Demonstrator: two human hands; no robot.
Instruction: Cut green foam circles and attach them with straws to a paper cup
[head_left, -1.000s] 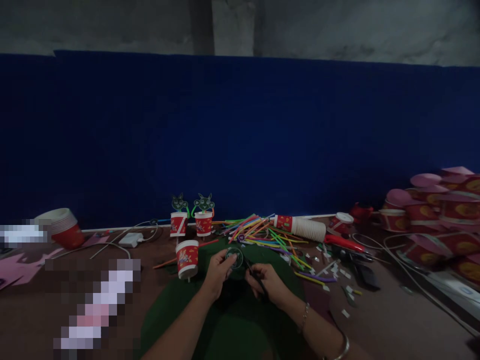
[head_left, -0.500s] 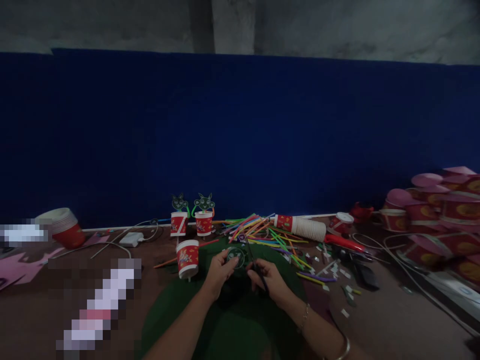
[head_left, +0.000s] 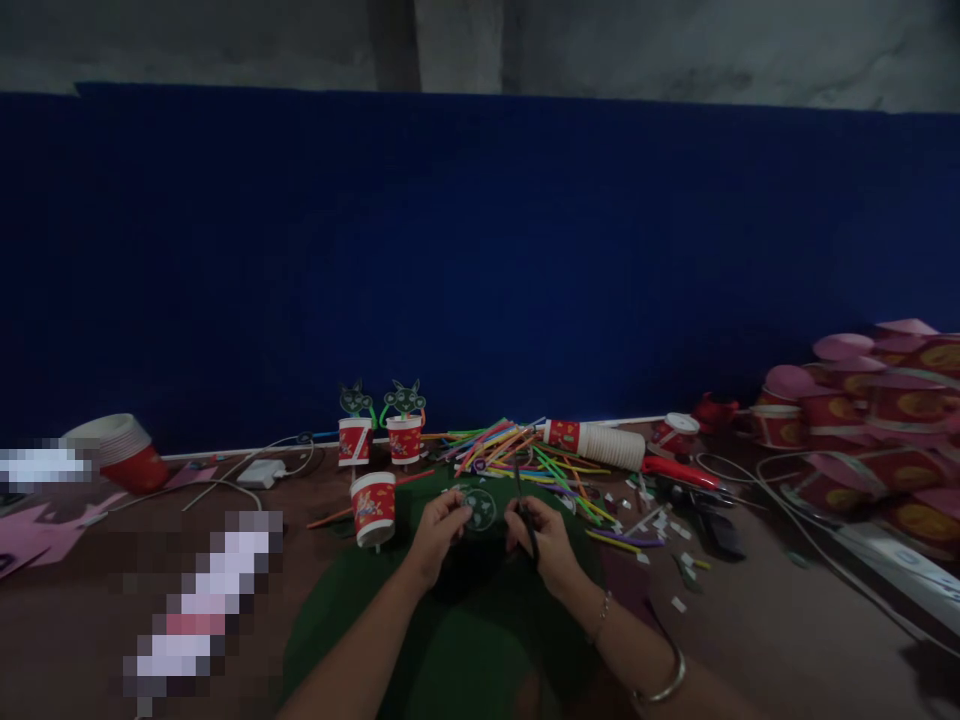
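Between finger and thumb, my left hand [head_left: 441, 532] grips a round dark paper cutout [head_left: 481, 510] with a pale outline and markings. Scissors [head_left: 529, 525] are in my right hand [head_left: 544, 540], their blades pointing away from me, a little to the right of the cutout and apart from it. Both hands are over a dark green surface [head_left: 442, 640]. To the left of them stands a red paper cup [head_left: 373, 508] with a white rim. Behind it are two more red cups, one of them here [head_left: 404, 440], each topped by a dark eared animal face [head_left: 405, 398].
Colourful pipe cleaners or thin sticks [head_left: 517, 455] lie heaped beyond my hands. A row of nested cups [head_left: 611, 447] lies behind them. White scraps [head_left: 664, 522] litter the right side. Decorated cups [head_left: 862, 420] are piled far right; stacked cups [head_left: 124, 450] lean at left.
The scissors have drawn away from the cutout to the right and swung more upright. The cutout has turned and shows more of its face in my left hand. The view has shifted slightly.
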